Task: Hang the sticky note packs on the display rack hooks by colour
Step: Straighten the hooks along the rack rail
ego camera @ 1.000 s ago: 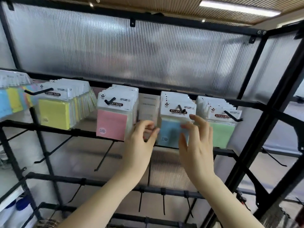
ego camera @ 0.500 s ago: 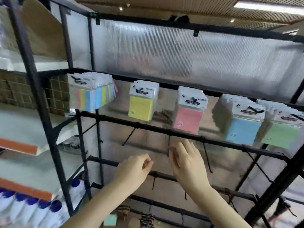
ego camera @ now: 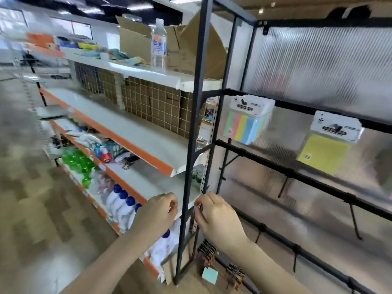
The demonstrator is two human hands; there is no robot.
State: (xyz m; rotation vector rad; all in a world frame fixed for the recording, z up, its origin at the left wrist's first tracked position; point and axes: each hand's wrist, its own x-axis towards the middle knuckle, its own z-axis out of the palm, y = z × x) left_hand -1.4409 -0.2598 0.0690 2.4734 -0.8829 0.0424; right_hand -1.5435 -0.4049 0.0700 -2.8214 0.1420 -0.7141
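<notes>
The black display rack (ego camera: 199, 102) fills the right half of the view. On its upper hooks hang a bunch of multicolour sticky note packs (ego camera: 248, 126) and, further right, yellow packs (ego camera: 326, 149). Lower hooks (ego camera: 354, 221) hang bare. A single pale green pack (ego camera: 210, 275) lies on the floor by the rack's foot. My left hand (ego camera: 157, 211) and my right hand (ego camera: 216, 217) hover low on either side of the rack's front post, fingers loosely curled, with nothing visible in them. The image is motion-blurred.
A white and orange store shelf (ego camera: 135, 132) runs along the left. It carries a water bottle (ego camera: 158, 44), cardboard boxes (ego camera: 191, 43), green bottles (ego camera: 78, 162) and blue-capped white bottles (ego camera: 121, 200). Brown bundles (ego camera: 206, 253) stand on the floor near the rack.
My hands left the blue packs and dropped well below the hooks, now curled and empty. The view swung left, so the pink, blue and green packs are out of sight.
</notes>
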